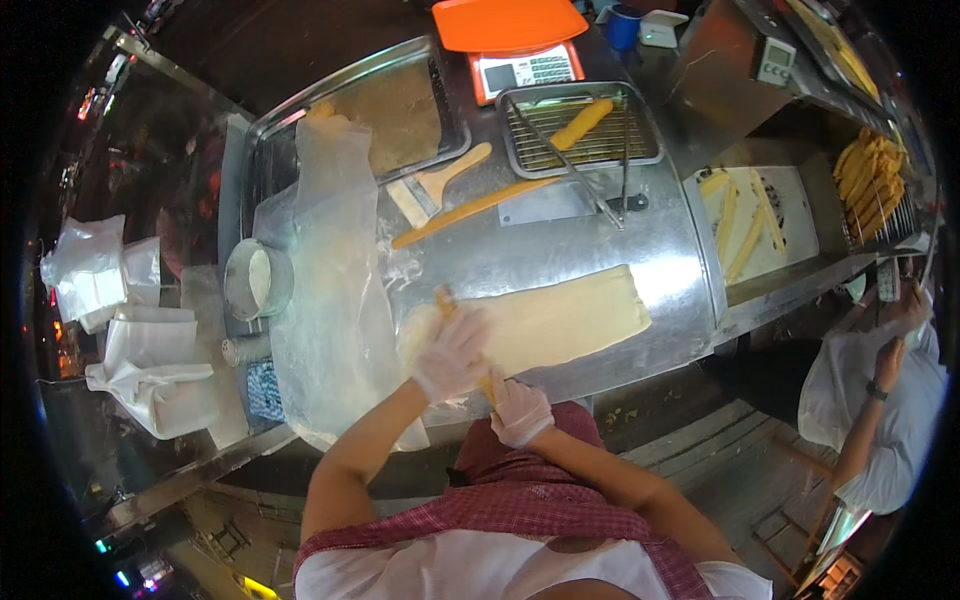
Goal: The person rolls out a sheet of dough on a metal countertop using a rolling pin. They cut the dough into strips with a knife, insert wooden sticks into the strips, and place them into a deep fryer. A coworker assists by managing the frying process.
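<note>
A long sheet of pale dough [570,319] lies flat on the metal worktop before me, its left part beneath my hands. Across that left part runs a slim wooden rolling pin [445,300], its far end showing beyond my left hand [454,356]. That hand, in a clear glove and blurred, is on the pin; its fingers partly hide it. My right hand [521,414], also gloved, grips the pin's near end at the table edge. A plastic sheet [330,285] dusted with flour covers the worktop on the left.
Beyond the dough are a wide brush [435,187], a wooden stick [472,214], a cleaver [547,206], tongs [574,172] on a wire-rack tray [517,161] and an orange scale [525,71]. Fried dough sticks [870,184] fill a rack at right. Another person [885,405] stands at far right.
</note>
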